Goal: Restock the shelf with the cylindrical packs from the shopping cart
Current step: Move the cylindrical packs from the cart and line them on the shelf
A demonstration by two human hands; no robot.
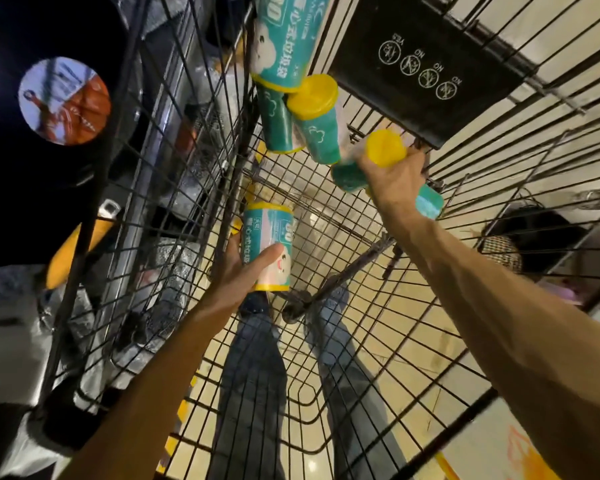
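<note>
The left hand (238, 268) holds one teal pack with yellow ends (269, 245). The thumb lies across the front of the pack, over the little cartoon face, and the other fingers are hidden behind it. The pack stands nearly upright, down inside the wire shopping cart (343, 341). The left arm comes up from the bottom of the picture and reaches in over the cart floor. The right hand (394, 180) is deeper in the cart, near the far end. Its fingers curl around a second teal pack (385, 150). The yellow cap of that pack sticks out above the fingers, and the teal body pokes out on both sides of the hand. The right arm stretches long and straight from the right side of the picture. Just left of the right hand, three more teal packs (312, 123) lean together in a bunch against the cart's left wall. A black flap with round white signs (426, 67) hangs at the far end, very near the right hand. The wire walls stand close on the left and right. The middle of the cart floor is open mesh, and through it you can see the person's legs and the pale floor (413, 348).
</note>
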